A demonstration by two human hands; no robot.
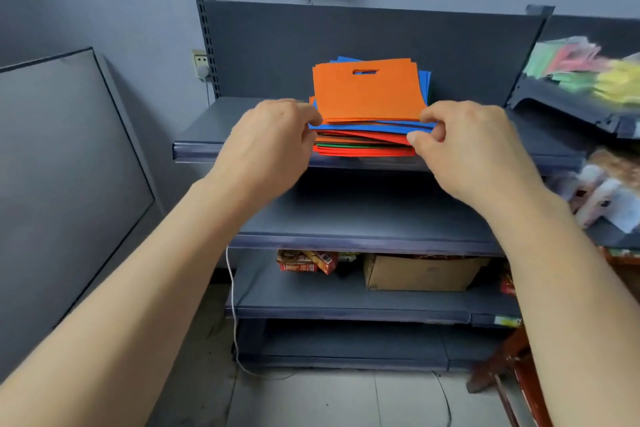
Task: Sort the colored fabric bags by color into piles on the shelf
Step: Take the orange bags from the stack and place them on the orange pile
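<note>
1. Orange fabric bags (369, 94) top one mixed stack (363, 146), with blue, red and green beneath, at the top shelf's (214, 121) front middle.
2. Left hand (273, 139) and right hand (474, 149) pinch the mixed stack's upper near corners.
3. No sorted piles there yet, so sorting looks barely begun.

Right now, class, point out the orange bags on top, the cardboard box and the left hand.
orange bags (369, 95): head view, top bag's face below the handle slot.
cardboard box (422, 274): head view, its front side.
left hand (272, 139): head view, back of the hand.
</note>
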